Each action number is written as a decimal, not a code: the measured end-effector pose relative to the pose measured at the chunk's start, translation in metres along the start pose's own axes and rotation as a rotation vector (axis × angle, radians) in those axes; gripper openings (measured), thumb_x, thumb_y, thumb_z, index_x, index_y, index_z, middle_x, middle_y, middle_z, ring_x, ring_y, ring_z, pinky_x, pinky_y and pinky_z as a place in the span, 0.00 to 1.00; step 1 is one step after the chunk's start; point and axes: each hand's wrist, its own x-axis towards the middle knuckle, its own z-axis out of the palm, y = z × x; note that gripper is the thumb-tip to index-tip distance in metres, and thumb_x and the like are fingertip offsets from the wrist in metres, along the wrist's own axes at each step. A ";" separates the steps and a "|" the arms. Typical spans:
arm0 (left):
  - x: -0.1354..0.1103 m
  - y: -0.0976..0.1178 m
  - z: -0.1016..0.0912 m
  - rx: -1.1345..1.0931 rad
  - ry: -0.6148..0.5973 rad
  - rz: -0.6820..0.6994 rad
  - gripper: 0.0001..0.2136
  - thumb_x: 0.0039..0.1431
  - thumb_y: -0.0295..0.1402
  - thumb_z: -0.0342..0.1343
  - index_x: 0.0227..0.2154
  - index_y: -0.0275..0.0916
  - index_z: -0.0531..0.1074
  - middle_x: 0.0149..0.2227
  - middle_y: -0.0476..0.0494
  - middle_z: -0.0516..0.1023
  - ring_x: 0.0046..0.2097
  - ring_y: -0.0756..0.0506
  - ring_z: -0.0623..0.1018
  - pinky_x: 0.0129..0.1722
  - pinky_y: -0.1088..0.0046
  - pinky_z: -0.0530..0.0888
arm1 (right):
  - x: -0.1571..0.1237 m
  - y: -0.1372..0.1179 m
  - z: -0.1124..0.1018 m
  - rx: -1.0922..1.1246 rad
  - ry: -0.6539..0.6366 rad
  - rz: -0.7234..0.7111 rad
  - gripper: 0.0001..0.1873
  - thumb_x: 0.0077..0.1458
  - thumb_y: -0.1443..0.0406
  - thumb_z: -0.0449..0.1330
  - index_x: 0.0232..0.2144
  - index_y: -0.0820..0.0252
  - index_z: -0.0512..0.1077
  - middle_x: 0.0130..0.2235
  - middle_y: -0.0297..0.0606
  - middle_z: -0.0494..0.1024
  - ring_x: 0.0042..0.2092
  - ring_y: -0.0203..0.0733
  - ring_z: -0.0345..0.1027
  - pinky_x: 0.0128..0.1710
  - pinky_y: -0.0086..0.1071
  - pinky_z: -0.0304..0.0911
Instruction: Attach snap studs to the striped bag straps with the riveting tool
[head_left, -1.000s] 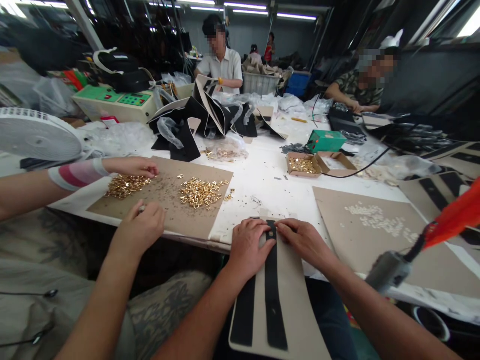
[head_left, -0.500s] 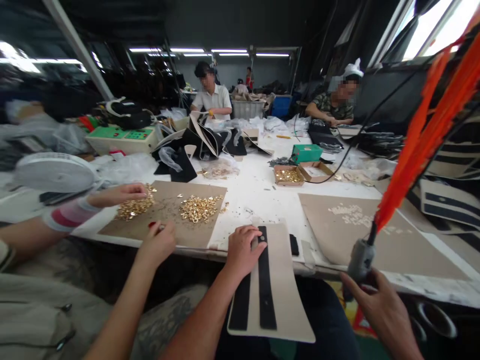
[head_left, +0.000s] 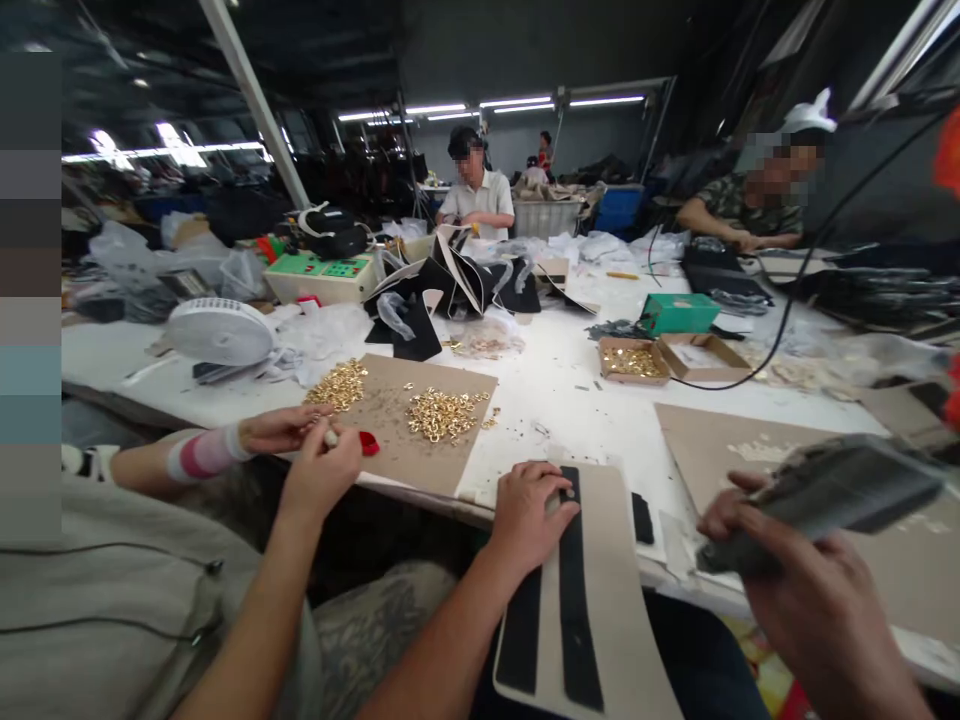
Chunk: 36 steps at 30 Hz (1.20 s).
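A beige panel (head_left: pixel 611 590) with two black straps (head_left: pixel 576 590) runs from the table edge down onto my lap. My left hand (head_left: pixel 529 520) presses flat on its upper end, fingers spread by the small stud on the middle strap. My right hand (head_left: pixel 806 590) is raised at the lower right, fingers wrapped round a grey hand tool (head_left: pixel 825 500) that hangs from a cable. Beside me on the left, a co-worker's two hands (head_left: pixel 307 450) pinch a small part over a cardboard sheet (head_left: pixel 409 440).
Piles of gold metal fittings (head_left: pixel 442 412) lie on the cardboard sheet. A second cardboard sheet (head_left: pixel 697 440) lies to the right. Further off stand a box of gold parts (head_left: pixel 628 360), a green box (head_left: pixel 679 312), a white fan (head_left: pixel 219 332) and black bag pieces (head_left: pixel 450 280). Two people work at the far side.
My right hand left the strap, reached down right for the hanging tool, and now holds it lifted. The left hand has stayed on the panel. The co-worker's hands came together.
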 end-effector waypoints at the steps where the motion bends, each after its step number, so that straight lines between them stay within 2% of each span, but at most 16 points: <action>1: 0.001 -0.001 0.000 -0.005 -0.003 -0.004 0.12 0.55 0.34 0.70 0.43 0.49 0.81 0.51 0.50 0.80 0.56 0.40 0.75 0.57 0.52 0.70 | 0.007 -0.004 0.020 0.098 -0.007 0.014 0.19 0.51 0.56 0.70 0.42 0.56 0.72 0.25 0.30 0.72 0.26 0.40 0.68 0.27 0.34 0.66; 5: 0.004 0.000 0.001 -0.017 -0.007 -0.021 0.11 0.56 0.34 0.70 0.43 0.50 0.80 0.52 0.50 0.80 0.57 0.39 0.74 0.57 0.53 0.69 | 0.030 0.001 0.091 0.116 -0.125 -0.004 0.16 0.53 0.55 0.71 0.34 0.58 0.72 0.22 0.28 0.68 0.22 0.35 0.61 0.23 0.30 0.60; 7: 0.004 0.000 0.001 -0.025 -0.012 -0.028 0.11 0.56 0.35 0.69 0.43 0.50 0.80 0.52 0.51 0.80 0.57 0.39 0.74 0.57 0.53 0.68 | 0.038 0.013 0.110 0.074 -0.185 0.001 0.17 0.53 0.54 0.71 0.33 0.59 0.72 0.22 0.29 0.69 0.22 0.36 0.62 0.22 0.30 0.60; 9: 0.004 0.000 0.001 -0.035 -0.026 -0.032 0.12 0.57 0.35 0.69 0.43 0.50 0.80 0.53 0.51 0.79 0.58 0.39 0.73 0.57 0.53 0.68 | 0.043 0.027 0.121 0.040 -0.219 0.012 0.17 0.53 0.53 0.71 0.32 0.59 0.73 0.23 0.30 0.71 0.23 0.36 0.63 0.23 0.30 0.61; 14: 0.005 -0.001 -0.002 -0.047 -0.060 -0.035 0.11 0.58 0.37 0.68 0.44 0.49 0.79 0.54 0.50 0.79 0.58 0.39 0.72 0.57 0.54 0.67 | 0.050 0.049 0.130 0.019 -0.253 0.044 0.16 0.53 0.54 0.71 0.30 0.60 0.74 0.23 0.31 0.72 0.24 0.36 0.64 0.23 0.30 0.61; 21: 0.006 -0.001 -0.002 -0.051 -0.073 -0.034 0.11 0.58 0.36 0.68 0.44 0.47 0.79 0.53 0.50 0.79 0.58 0.39 0.72 0.56 0.54 0.66 | 0.053 0.054 0.132 0.015 -0.290 0.042 0.14 0.54 0.58 0.70 0.28 0.60 0.73 0.22 0.30 0.70 0.23 0.36 0.63 0.23 0.30 0.60; 27: 0.007 -0.002 0.000 -0.047 -0.083 -0.021 0.13 0.60 0.37 0.66 0.48 0.49 0.78 0.55 0.49 0.78 0.58 0.39 0.71 0.55 0.53 0.66 | 0.055 0.052 0.129 0.006 -0.434 -0.022 0.15 0.57 0.62 0.66 0.23 0.59 0.67 0.22 0.29 0.67 0.24 0.35 0.61 0.24 0.30 0.58; 32: 0.006 -0.004 0.001 -0.049 -0.085 -0.022 0.10 0.62 0.38 0.64 0.45 0.48 0.77 0.53 0.49 0.78 0.57 0.39 0.71 0.55 0.53 0.65 | 0.057 0.060 0.126 0.032 -0.556 -0.067 0.14 0.57 0.63 0.65 0.26 0.57 0.64 0.24 0.29 0.66 0.26 0.35 0.60 0.26 0.31 0.58; 36: 0.005 -0.006 0.003 -0.052 -0.079 -0.019 0.11 0.63 0.38 0.62 0.47 0.46 0.75 0.54 0.47 0.78 0.57 0.39 0.71 0.54 0.54 0.65 | 0.060 0.063 0.125 -0.028 -0.626 -0.069 0.11 0.55 0.62 0.66 0.29 0.56 0.66 0.26 0.30 0.67 0.27 0.35 0.60 0.27 0.32 0.59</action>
